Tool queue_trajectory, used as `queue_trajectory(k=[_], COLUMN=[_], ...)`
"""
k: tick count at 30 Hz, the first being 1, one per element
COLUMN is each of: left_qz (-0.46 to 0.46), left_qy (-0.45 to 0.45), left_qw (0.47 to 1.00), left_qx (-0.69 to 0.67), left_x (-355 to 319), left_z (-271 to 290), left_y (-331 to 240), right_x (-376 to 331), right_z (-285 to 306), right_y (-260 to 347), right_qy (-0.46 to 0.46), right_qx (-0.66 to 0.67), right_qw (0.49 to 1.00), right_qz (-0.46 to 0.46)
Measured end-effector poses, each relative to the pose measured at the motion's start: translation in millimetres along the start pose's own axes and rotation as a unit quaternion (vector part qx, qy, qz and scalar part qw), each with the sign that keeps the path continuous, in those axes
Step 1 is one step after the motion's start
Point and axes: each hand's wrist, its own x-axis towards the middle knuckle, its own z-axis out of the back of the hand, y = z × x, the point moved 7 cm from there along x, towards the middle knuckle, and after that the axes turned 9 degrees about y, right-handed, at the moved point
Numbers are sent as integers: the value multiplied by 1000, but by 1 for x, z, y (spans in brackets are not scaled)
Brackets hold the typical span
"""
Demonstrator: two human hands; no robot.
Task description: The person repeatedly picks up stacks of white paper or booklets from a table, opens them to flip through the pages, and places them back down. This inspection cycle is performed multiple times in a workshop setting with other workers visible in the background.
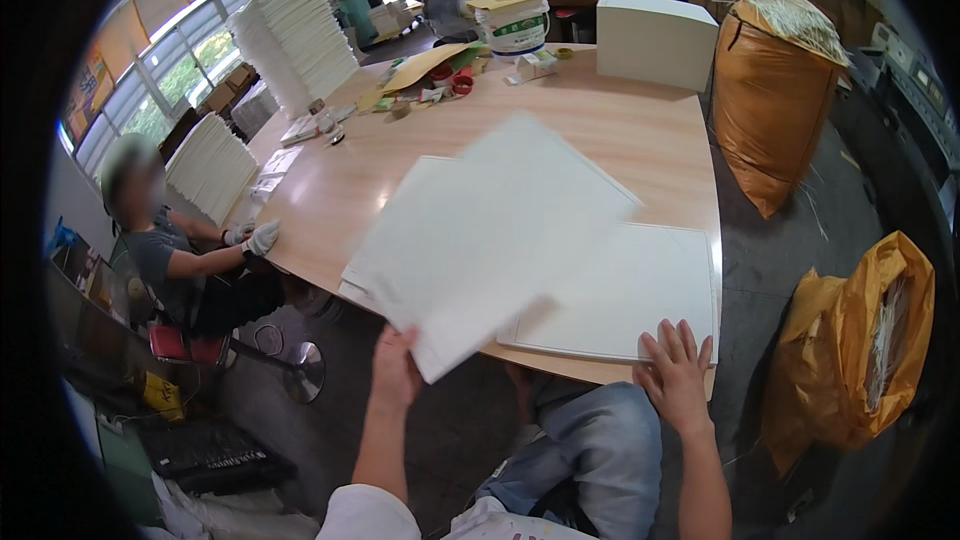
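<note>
left hand (396, 372) pinches near corner of white sheet (490, 230), raised off wooden table (650, 130), blurred | right hand (676, 372) spread flat, pinning flat white stack (630, 290) at near edge, likely against sliding

A matt white paper sheet (490, 230) is blurred above a smooth, lightly glossy wood-grain tabletop (650, 140); a flat white board (630, 290) looks matt, and orange plastic sacks (850, 350) show a crinkled sheen beside denim jeans (590, 450).
</note>
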Motion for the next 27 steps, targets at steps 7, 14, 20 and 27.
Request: queue_trajectory(k=[7, 14, 20, 27], left_qz=[-60, 56, 224, -97], left_qy=[-85, -148, -195, -88], left_qw=[995, 985, 847, 679], left_qx=[10, 75, 442, 722], left_x=[49, 50, 33, 123], left_z=[102, 116, 137, -13], left_y=[-16, 15, -37, -25], right_x=[2, 2, -23, -56], right_z=[-1, 3, 22, -50], right_y=[-3, -2, -29, -133], right_qy=[-21, -12, -125, -229], right_qx=[-1, 10, 100, 542], right_qw=[1000, 1000, 987, 776], right_qz=[15, 12, -15, -227])
